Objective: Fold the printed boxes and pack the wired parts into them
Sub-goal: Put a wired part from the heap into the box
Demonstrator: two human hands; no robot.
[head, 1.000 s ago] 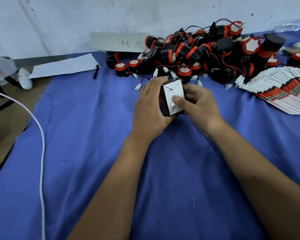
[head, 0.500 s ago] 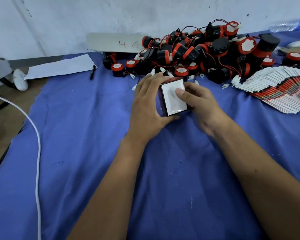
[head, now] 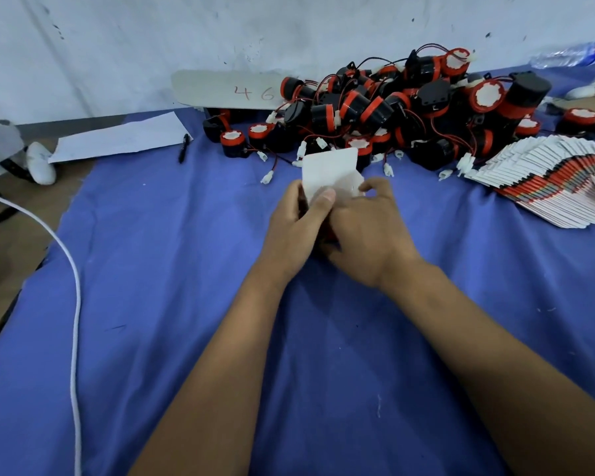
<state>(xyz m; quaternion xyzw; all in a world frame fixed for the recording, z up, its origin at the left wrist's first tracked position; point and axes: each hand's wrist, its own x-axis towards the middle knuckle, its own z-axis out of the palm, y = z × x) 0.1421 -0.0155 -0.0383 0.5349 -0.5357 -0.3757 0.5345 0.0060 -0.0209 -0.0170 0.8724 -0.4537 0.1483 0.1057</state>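
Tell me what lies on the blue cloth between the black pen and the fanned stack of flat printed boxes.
In the head view, between the pen and the stack of flat boxes lies the pile of black-and-red wired parts, with loose white connectors at its front edge.

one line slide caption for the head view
Both hands hold a printed box with its white flap up, before a pile of wired parts.

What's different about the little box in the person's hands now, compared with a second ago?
The box has been turned in the grip: a second ago its closed white end faced the camera, now a white flap stands up, opened away from the person. The left hand and right hand still hold it. The pile of wired parts and flat box stack stayed put.
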